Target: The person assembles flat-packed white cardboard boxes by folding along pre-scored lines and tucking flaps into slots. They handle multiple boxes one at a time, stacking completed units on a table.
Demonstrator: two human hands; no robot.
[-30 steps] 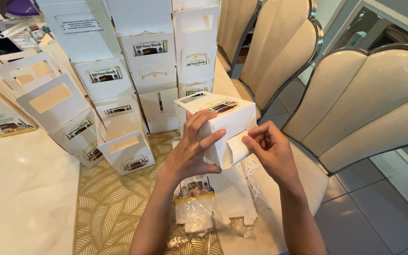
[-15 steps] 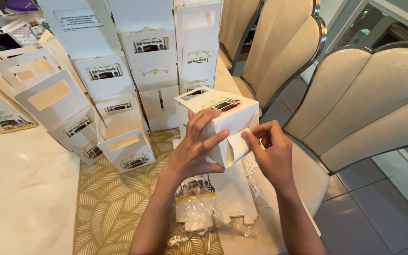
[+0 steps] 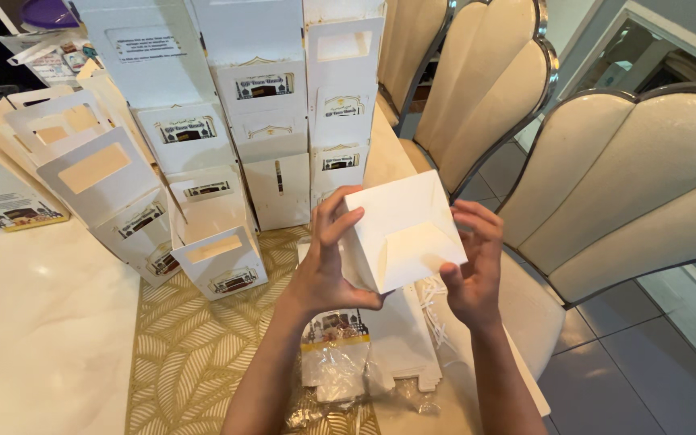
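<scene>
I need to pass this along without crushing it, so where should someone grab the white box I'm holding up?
Grip the white box by its two opposite side walls, coming from left and right as the left hand and right hand do; the folded flaps facing you look weaker.

White folded box (image 3: pixel 403 234) before rows of white handled boxes (image 3: pixel 259 113).

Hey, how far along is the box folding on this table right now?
Done: rows of folded white boxes stand along the back of the table. In hand: the left hand and right hand hold one more white box with its folded bottom turned toward the camera. Left: a stack of flat box blanks in an opened plastic wrapper lies under the hands.
</scene>
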